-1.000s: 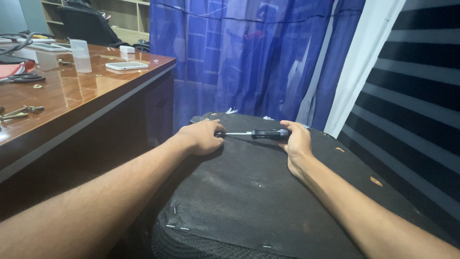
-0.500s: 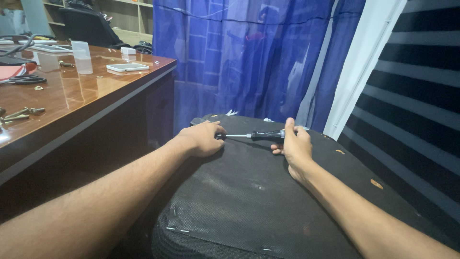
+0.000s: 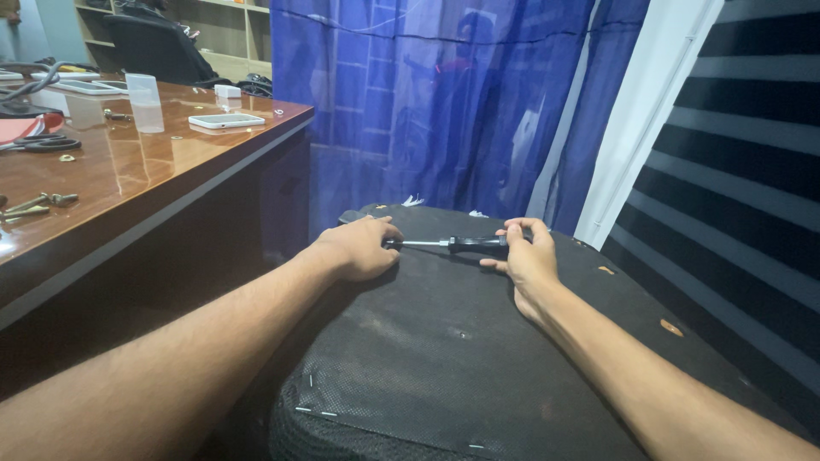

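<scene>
Screwdriver (image 3: 457, 245) lies level across the far part of a black fabric panel (image 3: 444, 358), handle to the right, metal shaft to the left. Right hand (image 3: 528, 260) grips the black handle: fingers (image 3: 519, 229) curl over the top, thumb under the near side, so the handle end sits inside the closed fist and only its left part shows. Left hand (image 3: 359, 248) rests knuckles-up on the panel at the shaft's tip; fingers are bent and bunched close together around the tip, which is hidden under them, so cannot tell if they pinch it or just press beside it. Bare shaft spans the gap between the two hands, just above the fabric. Both forearms run from the bottom corners up to the tool. Panel is woven black cloth with a few staples (image 3: 310, 382) along the near edge and small tan spots (image 3: 670, 328) near the right edge. Left of it stands a glossy brown desk (image 3: 145, 183), well apart from the hands, holding a phone (image 3: 225, 121), a clear plastic cup (image 3: 145, 102), some bolts (image 3: 38, 205) and cables (image 3: 26, 81). Blue curtain (image 3: 444, 102) hangs behind the panel; striped blind (image 3: 743, 154) on the right. Dark chair (image 3: 154, 51) and shelves sit at the far left.
</scene>
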